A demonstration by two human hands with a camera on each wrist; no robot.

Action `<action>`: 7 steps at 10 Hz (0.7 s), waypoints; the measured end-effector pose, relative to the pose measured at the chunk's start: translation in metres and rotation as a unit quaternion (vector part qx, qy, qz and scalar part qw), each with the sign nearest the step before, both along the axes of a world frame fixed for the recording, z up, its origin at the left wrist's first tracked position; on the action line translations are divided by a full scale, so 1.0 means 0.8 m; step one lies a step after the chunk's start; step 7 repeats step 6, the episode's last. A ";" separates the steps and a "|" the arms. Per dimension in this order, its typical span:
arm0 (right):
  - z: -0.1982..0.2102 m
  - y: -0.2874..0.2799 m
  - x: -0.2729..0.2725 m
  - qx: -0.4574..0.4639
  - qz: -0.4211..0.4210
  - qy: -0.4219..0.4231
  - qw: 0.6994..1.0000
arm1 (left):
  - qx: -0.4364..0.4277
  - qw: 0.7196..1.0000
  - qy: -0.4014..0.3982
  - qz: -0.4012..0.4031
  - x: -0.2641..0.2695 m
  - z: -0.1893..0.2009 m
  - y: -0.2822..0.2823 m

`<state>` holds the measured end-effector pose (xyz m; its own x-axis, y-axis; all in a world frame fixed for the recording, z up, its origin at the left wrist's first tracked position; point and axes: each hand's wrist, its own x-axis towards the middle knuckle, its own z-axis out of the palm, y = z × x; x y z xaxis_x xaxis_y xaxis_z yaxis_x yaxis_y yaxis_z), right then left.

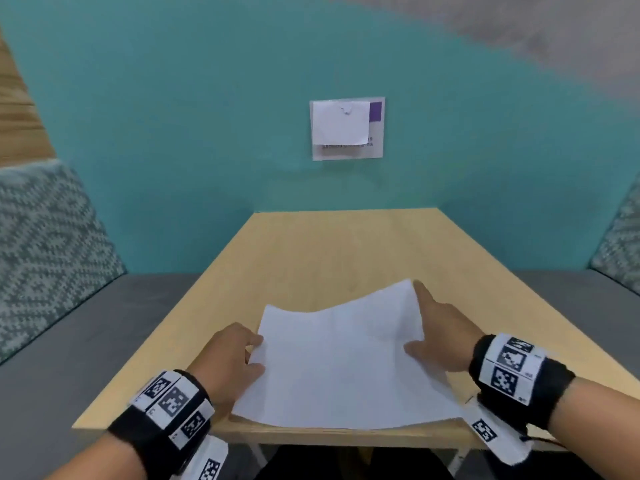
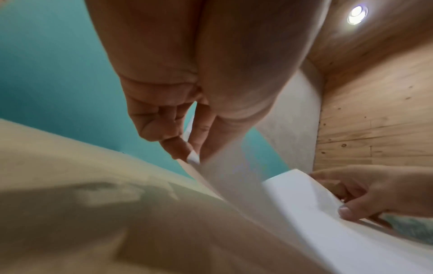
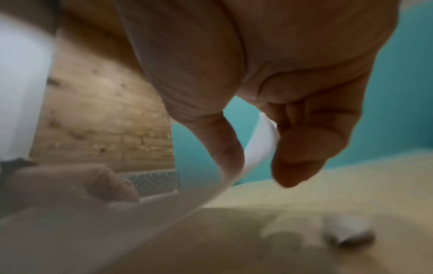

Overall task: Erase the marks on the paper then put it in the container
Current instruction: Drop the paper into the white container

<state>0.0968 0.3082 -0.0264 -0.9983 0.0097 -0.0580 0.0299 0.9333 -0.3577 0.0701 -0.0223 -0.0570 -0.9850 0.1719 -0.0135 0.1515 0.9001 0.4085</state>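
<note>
A white sheet of paper [image 1: 341, 362] is lifted and bowed over the near edge of the wooden table [image 1: 346, 244]; no marks show on its upper face. My left hand [image 1: 258, 353] pinches its left edge, with the fingertips [image 2: 185, 150] closed on the sheet [image 2: 316, 213] in the left wrist view. My right hand [image 1: 426, 320] grips the right edge, thumb on top and forefinger stretched along the edge. In the right wrist view the paper [image 3: 260, 146] passes between thumb and fingers. A small white lump, perhaps an eraser [image 3: 346, 231], lies blurred on the table under my right wrist.
A holder [image 1: 347, 128] on the teal wall beyond the table's far end has a white sheet in it. Grey bench seats with patterned cushions [image 1: 45, 244] flank the table. A wooden panel [image 2: 374, 120] rises on one side.
</note>
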 end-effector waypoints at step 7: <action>-0.016 -0.002 -0.006 0.127 0.061 -0.104 0.985 | -0.121 0.990 -0.046 -0.054 -0.009 -0.031 -0.021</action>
